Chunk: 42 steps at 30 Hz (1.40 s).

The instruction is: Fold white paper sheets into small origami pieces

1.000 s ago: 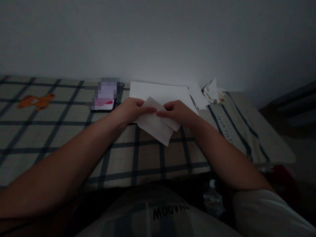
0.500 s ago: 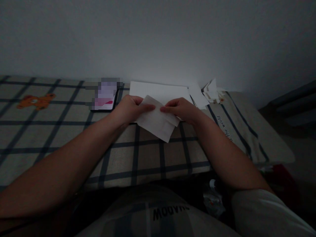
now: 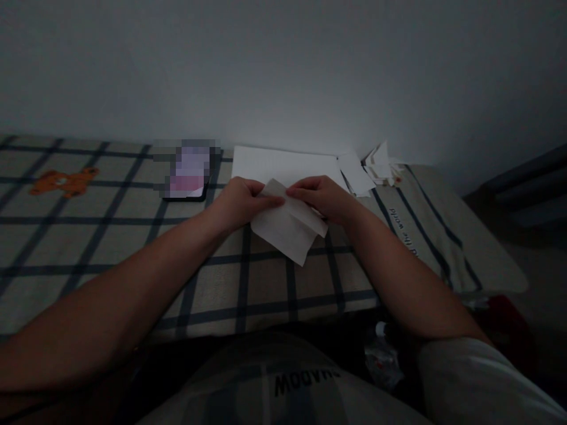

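A folded white paper sheet (image 3: 287,229) hangs just above the checked cloth (image 3: 133,236), its lower corner pointing toward me. My left hand (image 3: 241,202) pinches its upper left edge. My right hand (image 3: 321,196) pinches its upper right edge, thumb on top. The two hands nearly meet over the top fold. A larger flat white sheet (image 3: 286,165) lies on the cloth right behind them.
A phone (image 3: 186,177) with a lit screen lies to the left of the flat sheet. A small pile of folded papers (image 3: 376,165) sits at the back right near the wall. An orange bear print (image 3: 64,180) marks the cloth at far left. The surface's edge drops off at right.
The hands and the folded paper have shifted slightly toward me and to the right. The fingertips have drawn closer together on the top fold.
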Each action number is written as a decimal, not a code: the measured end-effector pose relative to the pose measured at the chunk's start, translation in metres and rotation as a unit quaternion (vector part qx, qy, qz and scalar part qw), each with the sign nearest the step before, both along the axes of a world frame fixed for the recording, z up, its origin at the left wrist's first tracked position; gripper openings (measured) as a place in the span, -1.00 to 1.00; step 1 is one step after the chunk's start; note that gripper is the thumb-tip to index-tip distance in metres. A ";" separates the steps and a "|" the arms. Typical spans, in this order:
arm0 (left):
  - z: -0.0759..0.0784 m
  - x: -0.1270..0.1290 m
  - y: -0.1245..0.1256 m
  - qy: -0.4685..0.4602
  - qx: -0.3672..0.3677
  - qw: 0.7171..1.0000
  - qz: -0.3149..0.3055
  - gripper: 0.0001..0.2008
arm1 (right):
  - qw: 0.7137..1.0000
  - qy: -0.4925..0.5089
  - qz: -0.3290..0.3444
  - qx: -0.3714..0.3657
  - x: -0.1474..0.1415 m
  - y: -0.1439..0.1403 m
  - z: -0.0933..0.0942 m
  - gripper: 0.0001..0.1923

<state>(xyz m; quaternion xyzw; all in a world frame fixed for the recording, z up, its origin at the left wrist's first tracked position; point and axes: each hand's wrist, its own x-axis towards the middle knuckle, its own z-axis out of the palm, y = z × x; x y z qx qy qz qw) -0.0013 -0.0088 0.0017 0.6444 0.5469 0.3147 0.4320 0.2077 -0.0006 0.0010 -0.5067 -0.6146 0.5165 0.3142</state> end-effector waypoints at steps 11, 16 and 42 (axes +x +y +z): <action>-0.002 0.000 0.001 0.018 -0.014 0.999 -0.029 -0.66 | 0.994 0.085 0.002 -0.068 -0.001 -0.002 0.001 -0.81; -0.001 0.002 -0.003 0.021 -0.033 0.997 -0.060 -0.66 | 0.989 0.106 -0.008 -0.107 -0.003 -0.003 0.001 -0.85; 0.001 0.004 -0.003 0.041 -0.053 0.996 -0.053 -0.65 | 0.996 0.022 -0.024 0.081 -0.012 -0.004 -0.007 -0.72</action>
